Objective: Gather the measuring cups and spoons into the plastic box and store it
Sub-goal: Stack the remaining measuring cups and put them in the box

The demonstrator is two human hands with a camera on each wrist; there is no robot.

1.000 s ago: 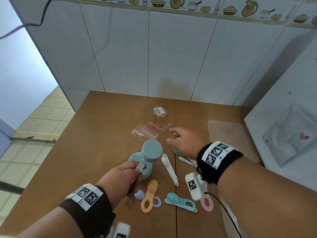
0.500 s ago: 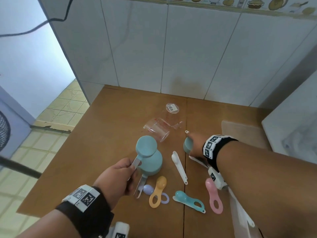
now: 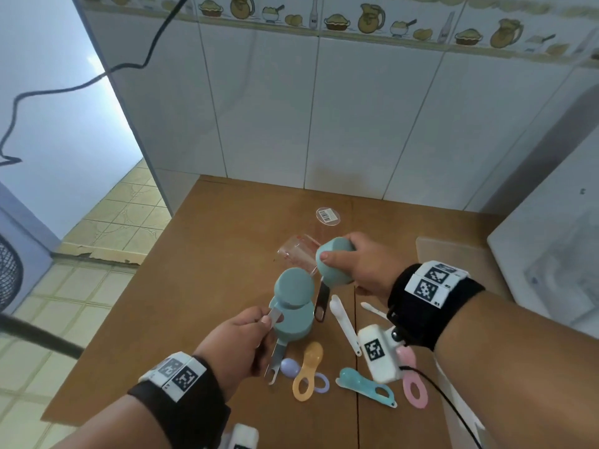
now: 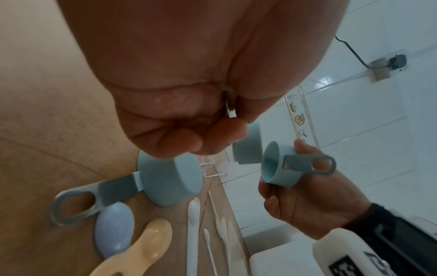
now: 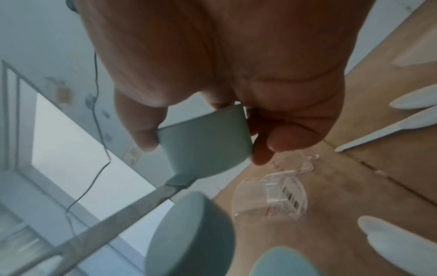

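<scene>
My left hand [image 3: 269, 319] pinches the metal handle of a teal measuring cup [image 3: 293, 288] and holds it bottom-up above a larger teal cup [image 3: 296, 324] that sits upside down on the wooden table [image 3: 201, 286]. My right hand [image 3: 339, 249] grips a smaller teal cup [image 3: 335, 262] by its body, lifted just right of the left hand's cup, with its dark handle [image 3: 322, 304] hanging down. In the left wrist view that small cup [image 4: 279, 168] shows its open mouth. A clear measuring cup [image 3: 296, 254] lies on its side behind both.
Loose spoons lie near the front edge: white [image 3: 343, 322], orange [image 3: 308, 371], lilac [image 3: 290, 366], teal [image 3: 363, 384] and pink [image 3: 413, 382]. A clear round lid with a barcode [image 3: 328, 216] lies further back. A translucent board [image 3: 453, 254] and a white appliance [image 3: 551, 254] stand on the right.
My right hand has taken the small teal cup off the table and raised it toward the left hand's cup. The left hand still holds its cup by the handle.
</scene>
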